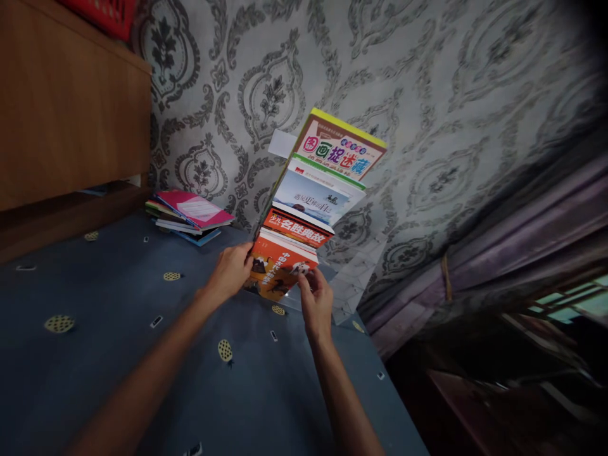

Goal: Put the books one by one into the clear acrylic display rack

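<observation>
Several books stand in a clear tiered rack [349, 294] against the wall, each row rising higher behind the one in front. Lowest and nearest is an orange book [278, 269] with dark figures on its cover. My left hand [230, 269] grips its left edge, fingers curled and partly hidden. At its right edge, my right hand [316, 301] pinches it, thumb on the cover. Behind it rise a red book [304, 229], a pale blue-white book [306, 196] and a yellow-topped picture book [337, 149].
A loose pile of books with a pink cover [190, 208] lies left of the rack. A wooden cabinet [76, 101] stands at far left, a red basket [111, 16] on top. The blue patterned cloth [156, 361] ends at the right, near a purple curtain [427, 291].
</observation>
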{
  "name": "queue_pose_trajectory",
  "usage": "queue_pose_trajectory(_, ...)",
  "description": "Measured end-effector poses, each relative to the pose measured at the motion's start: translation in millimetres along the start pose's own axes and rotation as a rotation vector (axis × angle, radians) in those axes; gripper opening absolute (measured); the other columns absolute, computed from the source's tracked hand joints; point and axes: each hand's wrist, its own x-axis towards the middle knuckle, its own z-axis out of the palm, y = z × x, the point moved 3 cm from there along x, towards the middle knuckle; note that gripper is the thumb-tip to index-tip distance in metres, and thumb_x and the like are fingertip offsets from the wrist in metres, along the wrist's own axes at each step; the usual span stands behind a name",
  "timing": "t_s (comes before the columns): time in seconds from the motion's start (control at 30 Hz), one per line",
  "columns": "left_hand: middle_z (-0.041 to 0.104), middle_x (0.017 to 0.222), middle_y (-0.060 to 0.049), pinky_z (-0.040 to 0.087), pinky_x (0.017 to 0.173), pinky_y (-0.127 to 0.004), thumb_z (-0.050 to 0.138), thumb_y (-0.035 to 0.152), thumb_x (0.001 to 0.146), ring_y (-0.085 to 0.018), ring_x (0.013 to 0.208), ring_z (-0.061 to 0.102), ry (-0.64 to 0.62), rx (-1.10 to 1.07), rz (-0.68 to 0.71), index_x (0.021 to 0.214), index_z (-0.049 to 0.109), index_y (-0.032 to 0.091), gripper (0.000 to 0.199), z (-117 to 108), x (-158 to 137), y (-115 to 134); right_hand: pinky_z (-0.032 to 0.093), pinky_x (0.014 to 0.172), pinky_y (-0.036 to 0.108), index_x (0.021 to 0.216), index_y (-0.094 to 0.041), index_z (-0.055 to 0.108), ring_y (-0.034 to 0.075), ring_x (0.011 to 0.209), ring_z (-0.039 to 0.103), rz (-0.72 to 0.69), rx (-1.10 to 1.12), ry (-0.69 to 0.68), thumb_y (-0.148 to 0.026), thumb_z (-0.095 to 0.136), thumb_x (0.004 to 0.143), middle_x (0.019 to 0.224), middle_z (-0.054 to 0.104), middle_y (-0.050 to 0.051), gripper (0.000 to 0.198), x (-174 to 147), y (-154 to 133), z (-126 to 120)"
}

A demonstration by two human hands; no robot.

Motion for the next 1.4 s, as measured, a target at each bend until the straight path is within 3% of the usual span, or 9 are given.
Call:
queue_pose_trajectory(0.4, 0.076, 0.117, -0.01, 0.054, 0.096, -0.038, 0.045, 0.006, 0.09, -0.026, 0.109, 0.071, -0.055, -0.096, 0.038, 0.124, 0.068, 0.016, 0.042, -7.8, 3.4, -9.7, 0.053, 0.083, 0.04, 0.108, -0.018, 0.069, 0.026, 0.091, 0.069, 0.054, 0.082, -0.012, -0.05, 0.063, 0.079, 0.099, 0.076, 0.01, 0.043, 1.7, 11.7, 0.5)
queue_pose_trajectory(0.6, 0.076, 0.118, -0.011, 0.053, 0.099, -0.036, 0.042, 0.004, 0.089, -0.021, 0.108, 0.072, -0.013, -0.175, -0.041, 0.13, 0.064, 0.013, 0.047, -18.6, 9.2, -27.3, 0.051, 0.081, 0.037, 0.099, -0.017, 0.069, 0.024, 0.09, 0.066, 0.071, 0.09, -0.002, -0.051, 0.065, 0.079, 0.095, 0.074, 0.008, 0.04, 4.4, 14.8, -3.5)
queue_pose_trajectory(0.8, 0.078, 0.11, -0.011, 0.056, 0.092, -0.033, 0.039, 0.002, 0.088, -0.019, 0.098, 0.074, -0.021, -0.262, -0.098, 0.127, 0.066, 0.012, 0.048, -26.7, 13.3, -41.8, 0.051, 0.082, 0.037, 0.099, -0.018, 0.069, 0.024, 0.093, 0.066, 0.151, 0.143, -0.013, -0.052, 0.069, 0.074, 0.098, 0.074, 0.008, 0.043, -1.1, 29.7, 2.0)
queue_pose_trajectory(0.93, 0.077, 0.112, -0.011, 0.054, 0.091, -0.031, 0.042, 0.002, 0.084, -0.02, 0.098, 0.074, -0.151, -0.194, -0.081, 0.124, 0.069, 0.012, 0.049, -20.8, 11.8, -44.3, 0.053, 0.08, 0.038, 0.091, -0.018, 0.069, 0.025, 0.086, 0.067, 0.127, 0.064, -0.061, -0.055, 0.069, 0.072, 0.088, 0.075, 0.007, 0.041, -6.3, 39.7, 3.9)
queue_pose_trajectory(1.1, 0.076, 0.117, -0.012, 0.051, 0.095, -0.032, 0.047, 0.003, 0.082, -0.024, 0.112, 0.069, -0.303, -0.135, -0.069, 0.12, 0.072, 0.013, 0.047, -8.0, 8.1, -50.6, 0.052, 0.089, 0.046, 0.103, -0.016, 0.071, 0.031, 0.099, 0.07, 0.137, -0.04, -0.11, -0.057, 0.067, 0.073, 0.103, 0.077, 0.015, 0.051, -14.8, 59.2, 2.9)
queue_pose_trajectory(1.27, 0.074, 0.124, -0.011, 0.05, 0.099, -0.035, 0.047, 0.003, 0.083, -0.026, 0.118, 0.066, -0.338, -0.167, -0.049, 0.125, 0.069, 0.016, 0.049, -0.2, 6.8, -50.4, 0.05, 0.09, 0.048, 0.105, -0.016, 0.073, 0.034, 0.102, 0.069, 0.1, -0.176, -0.152, -0.058, 0.064, 0.076, 0.104, 0.078, 0.015, 0.052, -21.8, 73.1, 3.2)
queue_pose_trajectory(1.4, 0.068, 0.133, -0.011, 0.049, 0.103, -0.037, 0.05, 0.004, 0.082, -0.027, 0.124, 0.062, -0.274, -0.258, -0.028, 0.135, 0.06, 0.018, 0.055, 7.5, 6.0, -44.7, 0.05, 0.091, 0.048, 0.103, -0.015, 0.074, 0.036, 0.104, 0.068, 0.097, -0.227, -0.144, -0.06, 0.063, 0.075, 0.106, 0.077, 0.016, 0.054, -23.9, 74.4, 6.7)
